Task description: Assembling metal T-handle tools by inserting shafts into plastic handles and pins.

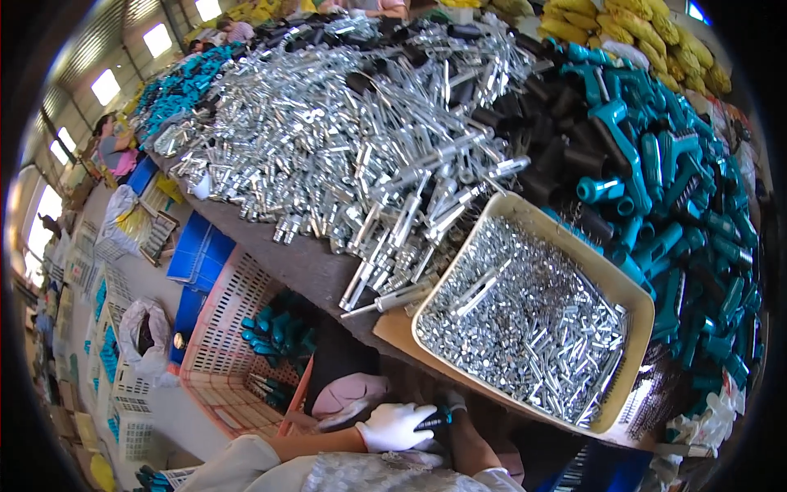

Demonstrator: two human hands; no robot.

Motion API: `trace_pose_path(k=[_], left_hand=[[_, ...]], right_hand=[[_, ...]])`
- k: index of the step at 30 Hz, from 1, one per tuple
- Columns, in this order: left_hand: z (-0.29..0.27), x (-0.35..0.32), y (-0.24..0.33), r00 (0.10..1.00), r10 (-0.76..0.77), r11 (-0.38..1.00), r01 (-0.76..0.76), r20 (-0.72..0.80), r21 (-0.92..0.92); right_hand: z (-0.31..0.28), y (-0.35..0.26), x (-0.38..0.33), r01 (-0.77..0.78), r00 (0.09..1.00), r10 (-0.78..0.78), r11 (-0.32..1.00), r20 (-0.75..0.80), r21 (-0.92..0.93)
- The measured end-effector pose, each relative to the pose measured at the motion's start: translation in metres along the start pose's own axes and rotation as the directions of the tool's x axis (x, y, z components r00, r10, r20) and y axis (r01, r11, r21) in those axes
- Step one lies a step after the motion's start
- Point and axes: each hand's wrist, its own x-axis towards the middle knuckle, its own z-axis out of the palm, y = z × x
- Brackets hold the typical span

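Hands meet low at the table's near edge: the gloved left hand (399,426) is clamped around a teal-handled tool (432,421), its long axis pointing rightward at the bare right hand (456,403). That hand touches the tool's far end; its grip I cannot tell. A tan tray (525,211) of small metal pieces lies just beyond, up and right.

We see our left hand (398,426) in a white glove, fingers curled around a teal-handled tool (434,420) whose handle pokes out past the fingertips. Our bare right hand (456,403) meets the same tool at its far end, touching the gloved fingers. Just beyond the fingers sits a beige tray (631,289) filled with small silver metal pins. Further past it spreads a heap of zinc-plated metal parts (344,139), with teal plastic handles (672,189) piled off to the right of the fingers. Left of the fingers, lower down, stands a pink slotted crate (221,328) holding more teal tools.
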Motion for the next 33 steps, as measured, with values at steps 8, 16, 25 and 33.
trace_pose_path(k=[8,16,25,33], left_hand=[[0.012,0.035,0.005,0.93,-0.239,0.968,0.25,0.28,-0.006],[0.062,0.039,-0.044,0.912,-0.186,0.954,0.256,0.366,-0.154],[0.031,0.072,-0.004,0.87,-0.261,0.939,0.33,0.419,-0.1],[0.059,0.066,-0.019,0.831,-0.323,0.911,0.403,0.452,-0.089]], right_hand=[[-0.015,-0.015,0.032,0.115,0.993,-0.114,0.969,0.017,-0.218],[0.137,-0.206,-0.148,0.362,0.877,-0.481,0.647,0.009,-0.671],[0.089,-0.204,-0.127,0.224,0.909,-0.397,0.213,0.126,-0.951],[0.079,-0.184,-0.11,0.282,0.926,-0.375,0.749,-0.034,-0.599]])
